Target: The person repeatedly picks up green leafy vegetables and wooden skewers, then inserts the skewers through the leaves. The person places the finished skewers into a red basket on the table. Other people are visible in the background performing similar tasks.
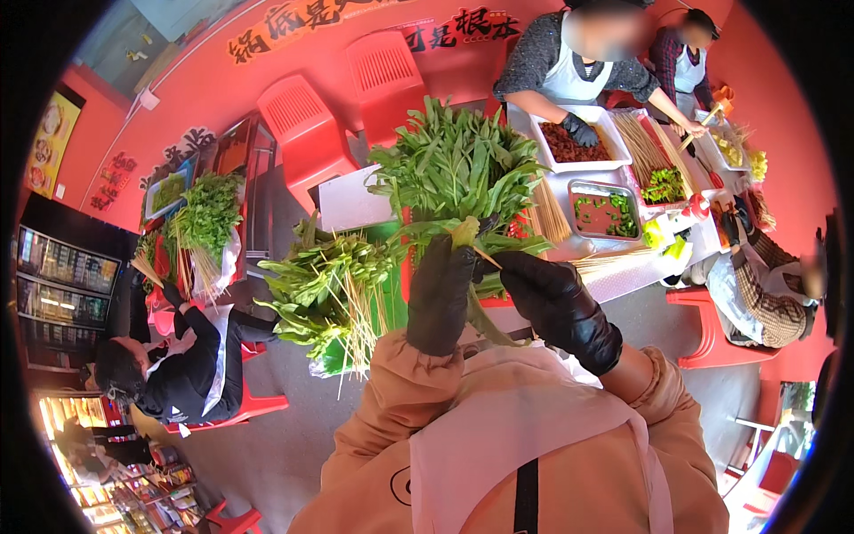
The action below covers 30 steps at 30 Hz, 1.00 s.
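Note:
My left hand, in a black glove, grips a leafy green near the middle of the view. My right hand, gloved the same way, is closed on a thin wooden skewer whose end points towards the leaf; the exact contact is hidden by my fingers. Part of a long leaf hangs down between my hands. Just beyond them a big heap of long green leaves fills a red basket. To the left, skewered greens lie on a green surface, their sticks pointing towards me.
Right of the leaves are bare skewers, a metal tray of cut green peppers and a white tub of red filling, where a co-worker's gloved hand rests. Other people sit at left and right. Red chairs stand beyond the table.

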Tool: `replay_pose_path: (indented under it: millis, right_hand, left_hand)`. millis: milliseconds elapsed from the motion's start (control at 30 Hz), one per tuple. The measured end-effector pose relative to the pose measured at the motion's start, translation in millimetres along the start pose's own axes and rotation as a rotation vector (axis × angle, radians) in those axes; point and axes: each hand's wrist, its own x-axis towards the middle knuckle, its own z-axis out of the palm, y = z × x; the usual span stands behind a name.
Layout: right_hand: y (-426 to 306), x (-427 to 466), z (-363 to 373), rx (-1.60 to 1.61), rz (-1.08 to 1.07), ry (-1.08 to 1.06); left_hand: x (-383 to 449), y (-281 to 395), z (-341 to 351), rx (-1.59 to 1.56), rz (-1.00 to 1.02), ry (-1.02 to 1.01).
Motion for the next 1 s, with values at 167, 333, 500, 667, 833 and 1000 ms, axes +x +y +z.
replay_pose_path:
  millis: [167,333,500,667,833,1000]
  right_hand:
    - [-4,14,4,-0.284,-0.207,0.015]
    - [7,25,16,-0.264,-0.292,-0.035]
    - [25,21,15,-0.178,-0.216,-0.026]
    - [47,12,14,-0.133,-0.028,-0.006]
    - [57,7,20,-0.111,0.022,-0.067]
    - [72,0,25,-0.075,0.06,-0.077]
  left_hand:
    - [-5,-24,-14,0.458,0.159,0.027]
    - [19,-9,-71,0.654,0.46,0.035]
    - [37,44,-240,1.419,0.754,0.15]
    - [16,122,-250,1.051,0.145,0.334]
    - [2,143,-310,1.126,-0.097,-0.07]
    - [11,97,-333,1.39,-0.225,-0.395]
